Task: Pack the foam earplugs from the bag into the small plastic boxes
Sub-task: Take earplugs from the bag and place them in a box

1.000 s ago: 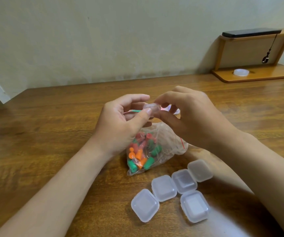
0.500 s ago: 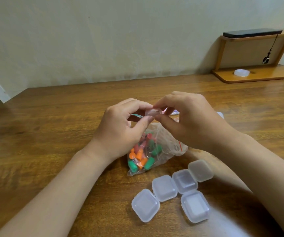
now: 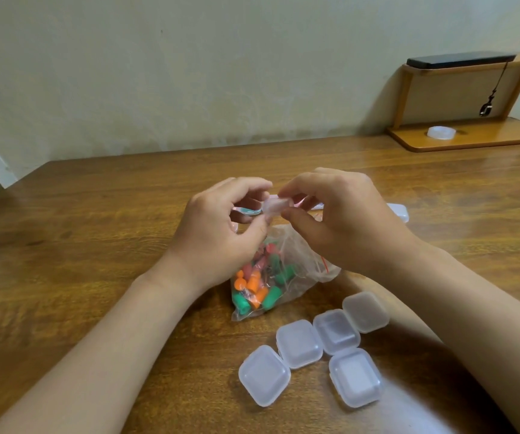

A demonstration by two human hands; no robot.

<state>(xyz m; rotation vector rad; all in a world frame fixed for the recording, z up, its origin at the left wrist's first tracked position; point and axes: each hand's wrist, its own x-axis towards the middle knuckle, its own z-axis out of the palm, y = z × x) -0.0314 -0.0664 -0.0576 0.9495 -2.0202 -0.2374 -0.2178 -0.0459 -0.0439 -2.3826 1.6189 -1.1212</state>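
Observation:
A clear zip bag of orange, green and red foam earplugs lies on the wooden table, partly under my hands. Above it, my left hand and my right hand both pinch one small translucent plastic box between thumb and fingers. What it contains cannot be made out. Several closed small plastic boxes lie in a cluster in front of the bag, near my right forearm. Another small box peeks out behind my right hand.
A wooden shelf stand sits at the back right against the wall, with a dark flat device on top and a roll of clear tape on its base. The table's left edge runs along the wall corner.
Both hands, holding the small box, have sunk slightly toward the bag and drawn closer together. The bag and the cluster of boxes have not moved.

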